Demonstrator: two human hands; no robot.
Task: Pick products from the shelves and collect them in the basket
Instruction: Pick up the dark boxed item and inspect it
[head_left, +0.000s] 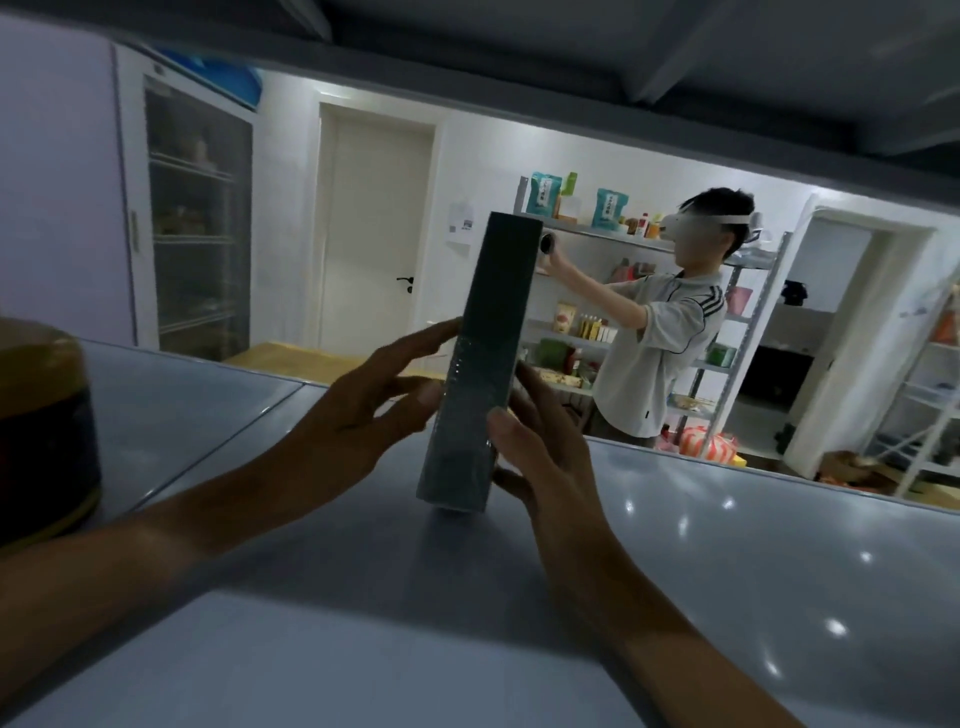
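Observation:
A tall, narrow dark grey-green box (483, 358) stands upright on the glossy grey shelf board (727, 561), leaning slightly to the right. My right hand (540, 447) grips its lower right edge, thumb on the front face and fingers behind. My left hand (358, 405) is at the box's left side with straight, spread fingers; the fingertips reach its left edge. No basket is in view.
A dark jar with a yellow band (41, 431) stands at the shelf's left edge. Another shelf board (519, 78) hangs low overhead. Beyond the shelf, a person with a headset (670, 338) reaches into a stocked metal rack (748, 322). A glass cabinet (192, 218) and a door (374, 228) are behind.

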